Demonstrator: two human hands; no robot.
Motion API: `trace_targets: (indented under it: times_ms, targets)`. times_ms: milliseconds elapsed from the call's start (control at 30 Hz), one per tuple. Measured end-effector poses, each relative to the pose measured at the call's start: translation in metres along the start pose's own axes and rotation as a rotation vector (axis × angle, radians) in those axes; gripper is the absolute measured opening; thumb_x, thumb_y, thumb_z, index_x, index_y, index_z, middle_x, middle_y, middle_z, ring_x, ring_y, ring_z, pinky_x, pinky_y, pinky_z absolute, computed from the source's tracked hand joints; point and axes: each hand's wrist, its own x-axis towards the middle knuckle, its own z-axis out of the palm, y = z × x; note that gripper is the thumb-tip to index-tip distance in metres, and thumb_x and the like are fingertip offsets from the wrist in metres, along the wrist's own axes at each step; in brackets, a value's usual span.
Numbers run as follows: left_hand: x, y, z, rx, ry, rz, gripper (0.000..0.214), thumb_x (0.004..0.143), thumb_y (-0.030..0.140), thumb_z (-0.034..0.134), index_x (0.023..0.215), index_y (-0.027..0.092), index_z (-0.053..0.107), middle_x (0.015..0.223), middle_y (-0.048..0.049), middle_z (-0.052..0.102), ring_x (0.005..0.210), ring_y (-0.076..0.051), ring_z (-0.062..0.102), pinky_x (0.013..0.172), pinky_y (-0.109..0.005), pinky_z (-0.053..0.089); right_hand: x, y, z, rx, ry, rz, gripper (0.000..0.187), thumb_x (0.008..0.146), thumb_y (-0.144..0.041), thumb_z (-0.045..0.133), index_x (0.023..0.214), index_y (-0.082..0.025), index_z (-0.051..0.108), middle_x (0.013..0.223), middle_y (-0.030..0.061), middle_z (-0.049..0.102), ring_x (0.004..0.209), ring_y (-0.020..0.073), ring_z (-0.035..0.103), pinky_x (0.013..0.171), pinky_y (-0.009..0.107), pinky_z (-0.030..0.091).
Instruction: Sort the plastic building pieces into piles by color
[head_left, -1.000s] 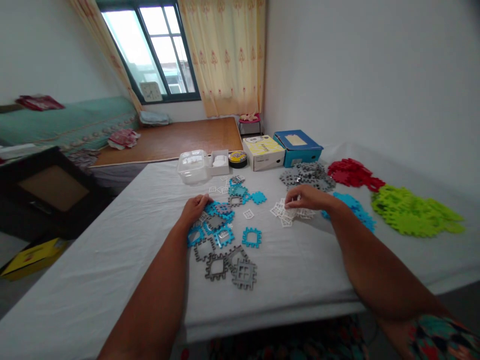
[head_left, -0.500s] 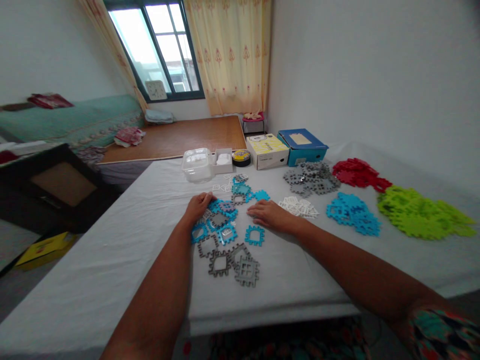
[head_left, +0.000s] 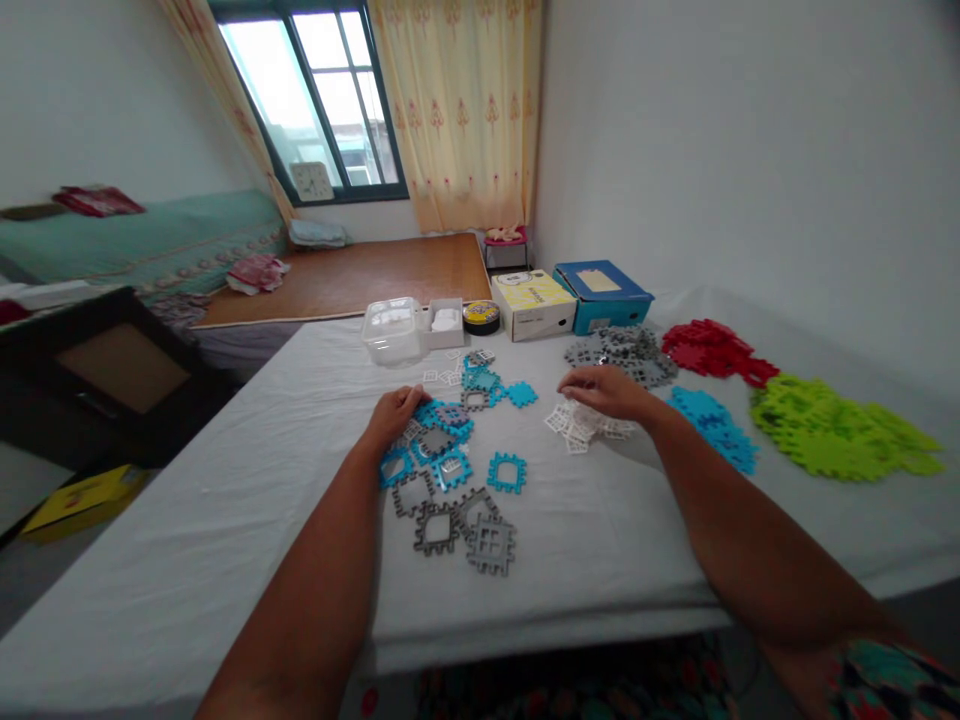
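My left hand (head_left: 397, 414) rests at the left edge of a mixed pile, its fingers curled together against a blue toothed plastic building tile (head_left: 459, 428). What those fingers hold, if anything, is hidden. Over a heap of small white lattice inserts (head_left: 585, 425) hovers my right hand (head_left: 600, 390), fingers stretched leftward and slightly apart, with nothing visible between them. A lone blue square frame (head_left: 508, 473) lies between the hands, toward me. Nearer still are several grey toothed frames (head_left: 437, 528), one with a window lattice (head_left: 491, 543) in it.
Sorted piles of grey tiles (head_left: 626, 350), red tiles (head_left: 712, 350), blue tiles (head_left: 716, 430) and lime-green tiles (head_left: 840, 425) lie at the right. Along the table's far edge stand a clear plastic tub (head_left: 393, 335), a round tin (head_left: 481, 318), a yellow-white box (head_left: 534, 305) and a blue box (head_left: 604, 298).
My right hand has moved right, from beside the mixed pile to above the white inserts. That heap now spreads further left and toward me. The left hand has stayed in place.
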Motion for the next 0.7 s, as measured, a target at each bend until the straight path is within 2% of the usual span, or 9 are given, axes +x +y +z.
trace_targets:
  times_ms: [100, 200, 267, 333, 433, 533, 600, 700]
  targets:
    - [0.0, 0.001, 0.0, -0.008, 0.002, -0.005, 0.058, 0.086, 0.063, 0.038, 0.085, 0.018, 0.074, 0.083, -0.0058, 0.074, 0.081, -0.023, 0.067, 0.078, -0.033, 0.049, -0.003, 0.012, -0.01, -0.018, -0.08, -0.005, 0.023, 0.087, -0.035, 0.055, 0.09, -0.02, 0.073, 0.085, 0.0042, 0.074, 0.077, 0.0183, 0.065, 0.074, 0.03, 0.047]
    - [-0.001, 0.002, 0.0, -0.019, -0.002, -0.008, 0.058, 0.087, 0.063, 0.038, 0.084, 0.017, 0.074, 0.083, -0.006, 0.074, 0.082, -0.023, 0.067, 0.079, -0.033, 0.049, -0.001, 0.001, 0.002, -0.077, 0.047, -0.12, 0.023, 0.089, -0.036, 0.055, 0.091, -0.02, 0.073, 0.097, 0.0072, 0.073, 0.094, 0.0218, 0.063, 0.089, 0.036, 0.044]
    - [-0.001, 0.003, 0.0, -0.019, -0.005, -0.007, 0.058, 0.087, 0.062, 0.038, 0.085, 0.017, 0.074, 0.083, -0.006, 0.074, 0.083, -0.023, 0.067, 0.08, -0.033, 0.049, 0.001, -0.018, 0.018, -0.053, 0.068, -0.208, 0.023, 0.092, -0.034, 0.055, 0.098, -0.02, 0.071, 0.103, 0.0083, 0.072, 0.099, 0.0217, 0.061, 0.093, 0.037, 0.043]
    - [-0.001, 0.003, 0.0, -0.009, -0.005, -0.008, 0.058, 0.087, 0.062, 0.037, 0.085, 0.018, 0.074, 0.084, -0.0058, 0.074, 0.084, -0.023, 0.067, 0.081, -0.033, 0.048, 0.0, -0.04, 0.036, 0.022, -0.06, -0.31, 0.024, 0.091, -0.035, 0.057, 0.107, -0.02, 0.069, 0.108, 0.0081, 0.07, 0.103, 0.0206, 0.06, 0.094, 0.036, 0.044]
    - [0.0, 0.004, 0.0, 0.003, -0.004, -0.003, 0.058, 0.087, 0.062, 0.037, 0.084, 0.017, 0.074, 0.084, -0.0059, 0.074, 0.084, -0.023, 0.067, 0.082, -0.033, 0.048, -0.002, -0.068, 0.057, 0.078, -0.288, -0.433, 0.039, 0.083, -0.041, 0.069, 0.117, -0.02, 0.064, 0.114, 0.0087, 0.067, 0.107, 0.0216, 0.057, 0.095, 0.037, 0.043]
    - [0.0, 0.004, 0.0, -0.008, -0.001, 0.005, 0.059, 0.086, 0.063, 0.037, 0.083, 0.017, 0.074, 0.083, -0.0062, 0.074, 0.083, -0.023, 0.066, 0.081, -0.033, 0.048, -0.003, -0.081, 0.065, 0.068, -0.354, -0.45, 0.047, 0.079, -0.042, 0.073, 0.118, -0.019, 0.063, 0.114, 0.0103, 0.065, 0.108, 0.0236, 0.055, 0.095, 0.038, 0.043]
    - [0.0, 0.003, 0.001, -0.021, 0.003, 0.002, 0.06, 0.086, 0.064, 0.037, 0.084, 0.017, 0.074, 0.082, -0.006, 0.074, 0.081, -0.023, 0.066, 0.079, -0.033, 0.048, -0.003, -0.082, 0.066, 0.075, -0.357, -0.419, 0.05, 0.079, -0.04, 0.073, 0.122, -0.018, 0.061, 0.116, 0.0109, 0.064, 0.108, 0.0235, 0.055, 0.095, 0.038, 0.043]
    - [0.0, 0.003, 0.001, -0.026, 0.006, -0.008, 0.061, 0.085, 0.066, 0.038, 0.083, 0.017, 0.075, 0.081, -0.0058, 0.074, 0.08, -0.023, 0.066, 0.078, -0.033, 0.049, -0.004, -0.079, 0.064, 0.114, -0.324, -0.354, 0.067, 0.074, -0.04, 0.078, 0.132, -0.017, 0.053, 0.115, 0.0116, 0.062, 0.102, 0.022, 0.056, 0.091, 0.036, 0.045]
